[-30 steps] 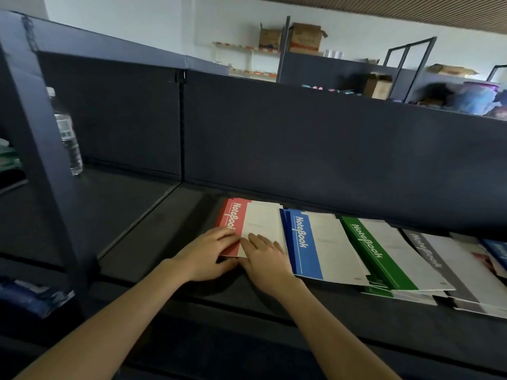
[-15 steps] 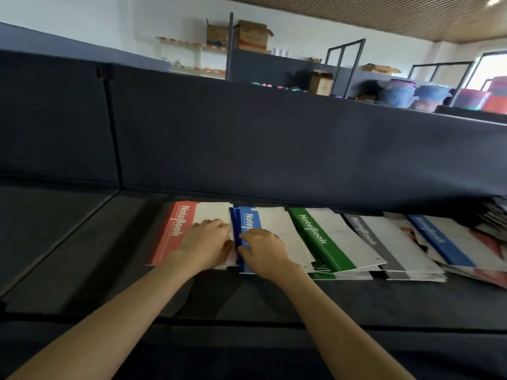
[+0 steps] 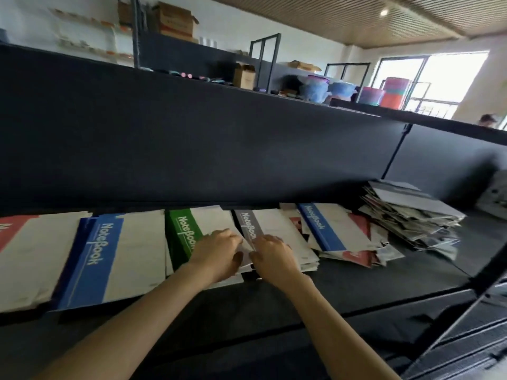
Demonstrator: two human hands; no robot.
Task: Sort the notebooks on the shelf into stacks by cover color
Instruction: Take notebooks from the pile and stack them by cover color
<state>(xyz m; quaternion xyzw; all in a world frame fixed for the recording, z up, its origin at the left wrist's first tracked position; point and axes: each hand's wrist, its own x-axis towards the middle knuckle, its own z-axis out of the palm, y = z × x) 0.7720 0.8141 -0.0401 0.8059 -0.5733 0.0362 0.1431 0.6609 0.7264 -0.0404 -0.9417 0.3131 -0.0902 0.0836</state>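
Grey notebook (image 3: 247, 227) (long axis toward 12 o'clock) lies under right hand (image 3: 271, 257), at 3 o'clock of left hand (image 3: 219, 255) — whether the fingers grip it cannot be told.

"NoteBook" on blue notebook (image 3: 90, 259), green notebook (image 3: 182, 237), grey notebook (image 3: 248, 229); probably same on far blue notebook (image 3: 321, 229), blurred.

Stockroom or shop, dark shelving (image 3: 356, 283), cardboard boxes (image 3: 175, 19), stacked plastic tubs (image 3: 395, 89)
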